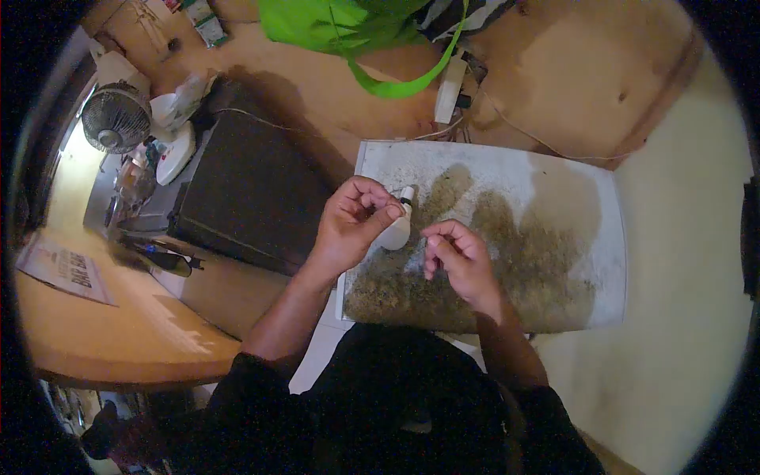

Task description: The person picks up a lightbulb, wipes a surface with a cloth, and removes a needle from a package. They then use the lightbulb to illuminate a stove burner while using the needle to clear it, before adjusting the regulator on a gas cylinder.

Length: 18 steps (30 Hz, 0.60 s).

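Note:
Above a white board covered in patches of dark, greenish-brown stain, both hands are raised. My left hand has its thumb and fingers pinched together; whatever lies between the tips is too small to name. Right beside those fingertips is a small white bottle with a black band below its white top, partly hidden by the hand. My right hand is curled, thumb near the fingers, just to the right of the bottle. Anything held in it cannot be made out.
A dark box-like cabinet stands left of the board. Further left are a fan and a wooden counter. A green bag hangs at the top, near a white power strip with cables. A pale wall borders the right.

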Each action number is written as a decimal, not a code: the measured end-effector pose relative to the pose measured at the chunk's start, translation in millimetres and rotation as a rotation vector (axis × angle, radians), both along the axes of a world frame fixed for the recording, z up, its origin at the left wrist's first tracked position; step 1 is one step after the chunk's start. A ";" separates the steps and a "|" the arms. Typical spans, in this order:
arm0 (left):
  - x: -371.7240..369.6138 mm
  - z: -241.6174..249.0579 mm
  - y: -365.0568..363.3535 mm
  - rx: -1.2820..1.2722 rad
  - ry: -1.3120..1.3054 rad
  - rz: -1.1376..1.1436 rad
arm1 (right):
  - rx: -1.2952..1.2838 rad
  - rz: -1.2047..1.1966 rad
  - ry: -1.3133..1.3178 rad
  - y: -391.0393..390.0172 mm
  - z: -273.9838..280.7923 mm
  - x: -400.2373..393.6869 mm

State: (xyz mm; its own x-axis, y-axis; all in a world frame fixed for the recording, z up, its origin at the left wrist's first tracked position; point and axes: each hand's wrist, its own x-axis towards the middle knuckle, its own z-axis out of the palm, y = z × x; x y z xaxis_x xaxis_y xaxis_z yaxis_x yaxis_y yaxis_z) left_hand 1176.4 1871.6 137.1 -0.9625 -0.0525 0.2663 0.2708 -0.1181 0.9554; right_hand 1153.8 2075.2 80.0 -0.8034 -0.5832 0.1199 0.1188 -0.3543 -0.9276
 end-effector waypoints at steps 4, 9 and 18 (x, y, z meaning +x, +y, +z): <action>-2.0 -7.9 0.3 0.048 -0.026 0.006 | 0.111 -0.032 -0.157 -3.5 0.8 6.9; -12.1 -33.7 0.6 0.044 -0.062 -0.068 | 0.300 -0.319 0.215 -1.4 -27.8 0.6; -13.2 -28.6 11.6 -0.059 -0.077 -0.082 | 0.200 -0.121 -0.101 9.4 -1.3 -0.9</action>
State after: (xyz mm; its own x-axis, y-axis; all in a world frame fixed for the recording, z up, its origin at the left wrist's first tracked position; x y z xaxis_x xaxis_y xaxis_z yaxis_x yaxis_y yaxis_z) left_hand 1163.2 1883.2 108.5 -0.9805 0.0411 0.1920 0.1883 -0.0801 0.9788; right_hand 1152.9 2084.6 78.7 -0.8707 -0.4864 -0.0727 0.1827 -0.1827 -0.9661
